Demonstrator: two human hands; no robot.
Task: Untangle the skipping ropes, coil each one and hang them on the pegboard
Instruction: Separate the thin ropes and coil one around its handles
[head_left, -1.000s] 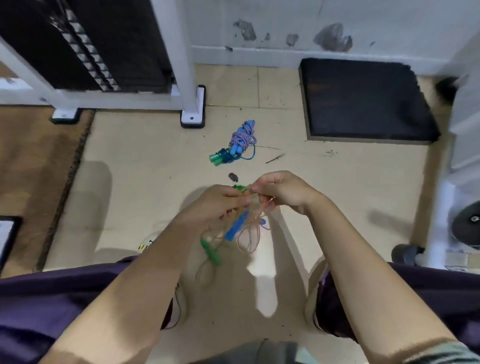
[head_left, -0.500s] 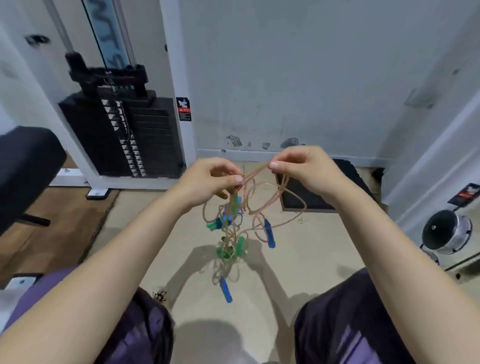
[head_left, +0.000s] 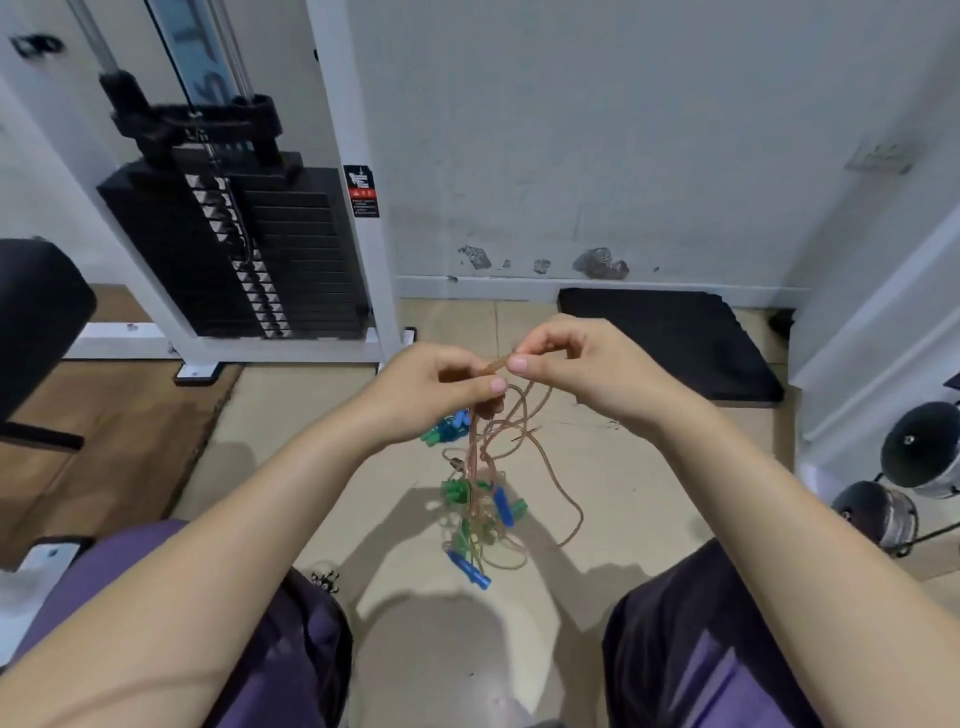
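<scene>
So the tangle of skipping ropes (head_left: 485, 483) hangs in the air between the knees, above the tan floor (head_left: 597, 467). The left hand (head_left: 431, 389) and right hand (head_left: 576, 364) are both up in front, close together, each pinching the same bit of thin copper-coloured cord between thumb and fingertips, other fingers curled in. Below that it's a mess of loops with green handles (head_left: 457, 491) and blue handles (head_left: 503, 506) knotted in; can't tell how many ropes there are or which handle goes with which cord. Another green and blue bundle (head_left: 447, 431) peeks out under the left hand, mostly hidden. Behind: a weight stack machine (head_left: 244, 244) on the left, a black mat (head_left: 670, 338) by the wall, and dumbbells (head_left: 904, 483) cut off at the right edge.
</scene>
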